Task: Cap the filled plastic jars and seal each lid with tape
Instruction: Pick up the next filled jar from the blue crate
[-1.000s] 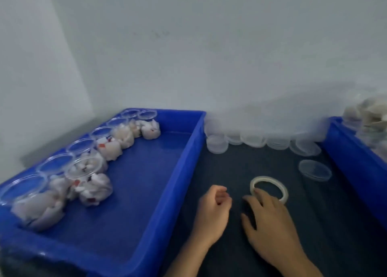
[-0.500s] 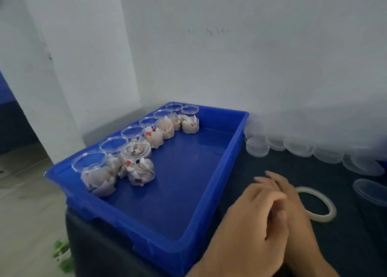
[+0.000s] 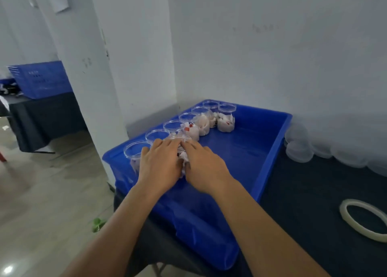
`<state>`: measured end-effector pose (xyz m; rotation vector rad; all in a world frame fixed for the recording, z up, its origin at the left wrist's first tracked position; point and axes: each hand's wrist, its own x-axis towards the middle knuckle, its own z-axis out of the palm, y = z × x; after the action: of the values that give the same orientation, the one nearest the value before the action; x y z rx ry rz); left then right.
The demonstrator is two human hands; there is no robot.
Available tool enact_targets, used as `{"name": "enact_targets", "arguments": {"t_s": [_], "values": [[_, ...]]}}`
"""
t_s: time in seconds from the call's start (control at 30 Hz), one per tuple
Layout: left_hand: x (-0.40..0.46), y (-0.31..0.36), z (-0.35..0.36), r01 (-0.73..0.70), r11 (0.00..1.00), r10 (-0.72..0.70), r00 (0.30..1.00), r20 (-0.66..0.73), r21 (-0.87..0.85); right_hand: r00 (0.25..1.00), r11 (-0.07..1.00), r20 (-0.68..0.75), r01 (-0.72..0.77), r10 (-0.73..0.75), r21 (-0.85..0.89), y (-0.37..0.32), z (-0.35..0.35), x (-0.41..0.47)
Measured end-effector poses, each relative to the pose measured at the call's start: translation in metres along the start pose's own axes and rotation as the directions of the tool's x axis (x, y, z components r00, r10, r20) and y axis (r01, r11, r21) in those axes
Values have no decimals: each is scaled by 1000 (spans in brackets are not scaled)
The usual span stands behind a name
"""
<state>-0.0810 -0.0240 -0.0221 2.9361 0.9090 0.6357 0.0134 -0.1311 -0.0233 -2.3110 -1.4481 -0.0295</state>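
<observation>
Several clear plastic jars [image 3: 226,117] filled with white wrapped pieces stand uncapped along the far left side of a blue tray [image 3: 272,161]. One jar [image 3: 181,139] stands just inside that row. My left hand [image 3: 159,163] and my right hand [image 3: 206,168] lie against its two sides, fingers fairly straight and reaching over its rim. Most of that jar is hidden by them. A roll of clear tape [image 3: 343,213] lies flat on the dark table at the right. Clear lids [image 3: 299,151] are stacked by the wall behind the tray.
The tray overhangs the table's left edge, with floor below and a green scrap [image 3: 97,224] on it. A white pillar [image 3: 100,67] stands left of the tray. Farther left, another blue crate [image 3: 39,80] sits on a dark-covered table.
Both hands left the dark table near the tape roll and reached left into the blue tray onto a jar. The view swung left, bringing the pillar and floor into sight.
</observation>
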Motion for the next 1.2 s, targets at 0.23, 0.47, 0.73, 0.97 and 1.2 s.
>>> {"name": "enact_targets", "arguments": {"t_s": [0.23,0.47,0.73,0.97,1.2], "values": [[34,-8,19,-45,999,48,986,160,-25,1000,993,8,-9,10,-117,9,5,16],[28,23,3,-227,951,227,974,-27,-208,987,950,-147,-111,69,-293,13,-20,6],[4,111,-56,-399,871,261,869,-420,-285,828,933,-558,-157,-54,-324,32,-107,-64],[-22,213,-56,-592,647,367,794,-484,-481,665,881,-744,-313,-64,-355,88,-148,-161],[-64,262,39,-403,598,375,905,-203,-693,805,836,-515,-478,295,-269,149,-95,-220]]}}
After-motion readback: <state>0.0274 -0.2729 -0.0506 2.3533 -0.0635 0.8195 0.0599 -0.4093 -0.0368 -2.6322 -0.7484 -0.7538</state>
